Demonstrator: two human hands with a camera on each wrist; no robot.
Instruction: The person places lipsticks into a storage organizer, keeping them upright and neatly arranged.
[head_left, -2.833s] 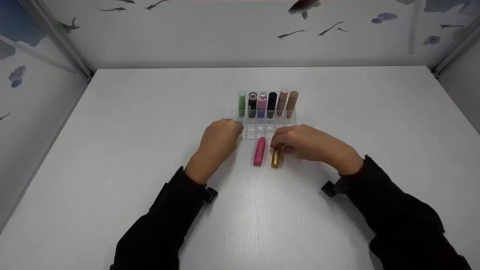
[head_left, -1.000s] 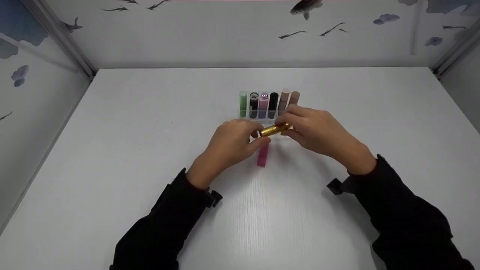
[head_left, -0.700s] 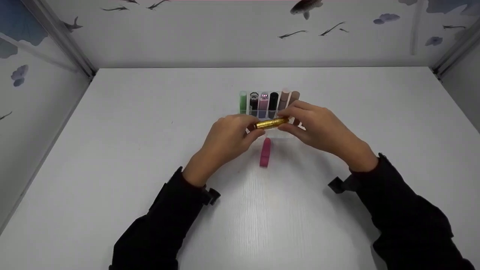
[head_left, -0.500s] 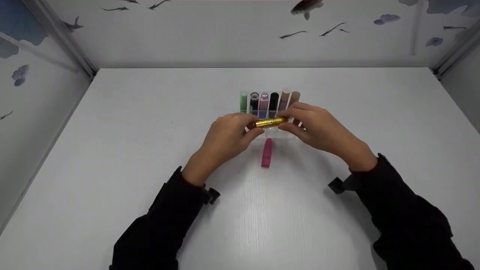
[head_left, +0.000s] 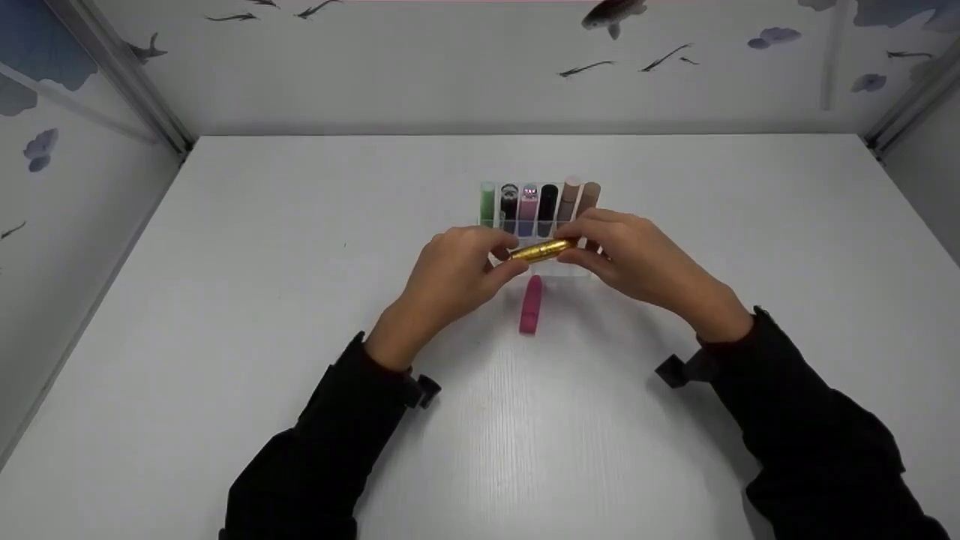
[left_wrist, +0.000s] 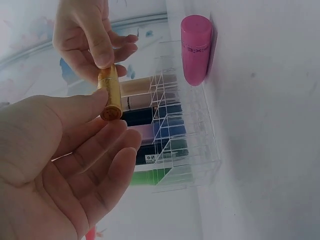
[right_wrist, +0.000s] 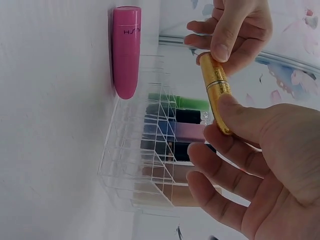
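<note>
A gold lipstick tube (head_left: 541,250) is held nearly level over the front of a clear acrylic organizer (head_left: 559,268). My left hand (head_left: 457,262) pinches its left end between thumb and fingers. With thumb and forefinger, my right hand (head_left: 630,247) pinches the other end. In the right wrist view a silver band crosses the middle of the gold lipstick tube (right_wrist: 218,90). A pink lipstick tube (head_left: 530,306) lies on the white table just in front of the organizer, below the hands; dark lettering marks the pink tube (left_wrist: 196,52) in the left wrist view.
Several tubes stand in the organizer's back row: a green tube (head_left: 487,204), black ones, a pink and blue tube (head_left: 528,206), and beige-brown tubes (head_left: 589,196) at the right end. The white table (head_left: 300,247) extends around it, with patterned panels (head_left: 450,75) behind.
The right hand has lifted the gold tube off the table and turned it level; the left hand has come in and taken its other end. Lately the tube has only tilted slightly.
</note>
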